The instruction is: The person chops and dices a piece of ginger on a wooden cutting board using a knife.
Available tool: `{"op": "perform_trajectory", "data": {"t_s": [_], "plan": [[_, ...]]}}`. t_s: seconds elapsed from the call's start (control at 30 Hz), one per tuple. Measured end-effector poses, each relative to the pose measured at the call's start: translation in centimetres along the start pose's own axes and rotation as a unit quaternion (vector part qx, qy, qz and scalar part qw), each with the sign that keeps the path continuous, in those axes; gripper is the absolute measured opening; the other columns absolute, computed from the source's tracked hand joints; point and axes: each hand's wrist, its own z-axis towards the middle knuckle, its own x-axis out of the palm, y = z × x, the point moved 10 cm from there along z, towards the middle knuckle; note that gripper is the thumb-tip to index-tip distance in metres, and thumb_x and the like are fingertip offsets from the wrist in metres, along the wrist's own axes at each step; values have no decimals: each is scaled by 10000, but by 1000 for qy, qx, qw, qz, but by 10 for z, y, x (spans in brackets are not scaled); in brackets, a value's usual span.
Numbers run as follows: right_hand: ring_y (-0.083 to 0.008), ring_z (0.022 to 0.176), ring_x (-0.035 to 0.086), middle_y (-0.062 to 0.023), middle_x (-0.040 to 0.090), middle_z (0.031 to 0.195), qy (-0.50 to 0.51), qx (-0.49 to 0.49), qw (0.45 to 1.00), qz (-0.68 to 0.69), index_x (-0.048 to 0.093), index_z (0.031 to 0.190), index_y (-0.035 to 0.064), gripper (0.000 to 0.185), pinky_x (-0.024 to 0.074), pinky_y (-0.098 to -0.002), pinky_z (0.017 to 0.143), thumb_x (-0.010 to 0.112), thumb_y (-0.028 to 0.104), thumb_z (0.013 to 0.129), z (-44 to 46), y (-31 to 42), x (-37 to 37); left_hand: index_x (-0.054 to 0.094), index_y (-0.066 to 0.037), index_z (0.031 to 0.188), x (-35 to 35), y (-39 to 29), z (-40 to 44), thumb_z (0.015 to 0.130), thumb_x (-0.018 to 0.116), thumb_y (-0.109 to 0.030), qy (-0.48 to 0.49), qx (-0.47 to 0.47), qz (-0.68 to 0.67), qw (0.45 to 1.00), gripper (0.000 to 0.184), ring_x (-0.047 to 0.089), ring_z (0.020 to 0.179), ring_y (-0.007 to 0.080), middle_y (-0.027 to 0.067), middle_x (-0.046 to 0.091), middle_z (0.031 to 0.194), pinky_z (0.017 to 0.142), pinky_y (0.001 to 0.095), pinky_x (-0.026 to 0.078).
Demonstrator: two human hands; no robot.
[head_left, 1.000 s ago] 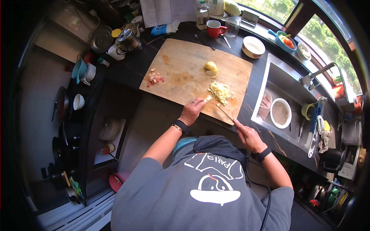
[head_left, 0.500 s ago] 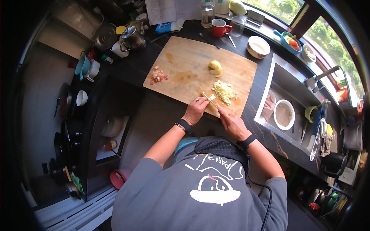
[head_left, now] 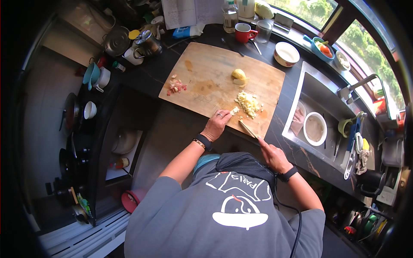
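Observation:
On the wooden cutting board (head_left: 202, 64), my left hand (head_left: 216, 124) pinches a small pale yellow piece (head_left: 234, 111) near the front edge. My right hand (head_left: 275, 156) is closed round the handle of a knife (head_left: 248, 128). Its blade lies over the board's front edge, apart from the piece. Just beyond is a heap of finely chopped pale yellow bits (head_left: 247, 102). Farther back sits a larger yellow chunk (head_left: 239, 75), perhaps a peeled root; its kind is unclear. Small pink pieces (head_left: 176, 85) lie at the board's left side.
To the right, a sink (head_left: 297, 101) holds a white bowl (head_left: 315, 129). A patterned bowl (head_left: 287, 54), a red mug (head_left: 245, 32) and a glass jar (head_left: 263, 31) stand behind the board. A metal pot (head_left: 147, 43) is at back left.
My right hand has drawn the knife back toward me and to the right, away from the yellow piece. My left hand still holds the piece, nearly in place.

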Motion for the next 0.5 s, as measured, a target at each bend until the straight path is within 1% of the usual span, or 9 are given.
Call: {"op": "perform_trajectory", "data": {"t_s": [0.03, 0.1, 0.17, 0.3, 0.37, 0.5], "plan": [[-394, 657, 617, -193, 597, 762, -1, -1, 1000, -2, 394, 1493, 205, 545, 511, -492, 624, 553, 165, 973, -5, 0, -3, 659, -17, 1026, -1, 0, 0, 821, 619, 30, 2, -4, -3, 1000, 213, 625, 986, 306, 127, 638, 1053, 869, 381, 529], [-386, 688, 623, -191, 600, 766, 7, 1, 1000, 30, 407, 1488, 202, 534, 512, -486, 646, 550, 161, 974, -9, 1, -10, 660, -20, 1028, -2, 0, 1, 821, 618, 31, 6, -9, -7, 1000, 217, 627, 981, 307, 126, 636, 1058, 865, 380, 529], [-385, 700, 624, -192, 601, 770, -1, -1, 999, 34, 410, 1486, 198, 532, 511, -486, 654, 549, 153, 975, -3, 7, -15, 661, -23, 1031, -2, 2, 1, 821, 617, 32, 13, -16, -12, 1000, 221, 629, 976, 308, 126, 635, 1062, 861, 380, 530], [-398, 734, 636, -208, 620, 797, -33, -21, 998, 49, 402, 1488, 179, 535, 510, -492, 669, 546, 133, 974, 29, 30, -24, 660, -10, 1023, 0, -2, 3, 827, 615, 15, 18, 15, 6, 1000, 202, 634, 975, 303, 125, 642, 1060, 864, 379, 528], [-407, 749, 642, -222, 632, 815, -30, -26, 998, 49, 398, 1489, 172, 534, 511, -496, 673, 542, 135, 977, 46, 28, -14, 660, -5, 1019, -1, -4, 2, 830, 612, 8, 17, 25, 9, 999, 196, 634, 979, 302, 125, 646, 1059, 867, 379, 527], [-428, 781, 653, -252, 659, 857, -22, -33, 998, 57, 378, 1497, 164, 532, 511, -512, 681, 529, 155, 987, 68, 26, 0, 662, -1, 1011, 1, -6, 4, 828, 599, 8, 25, 1, 26, 999, 194, 635, 994, 302, 126, 656, 1068, 882, 378, 527]]}}
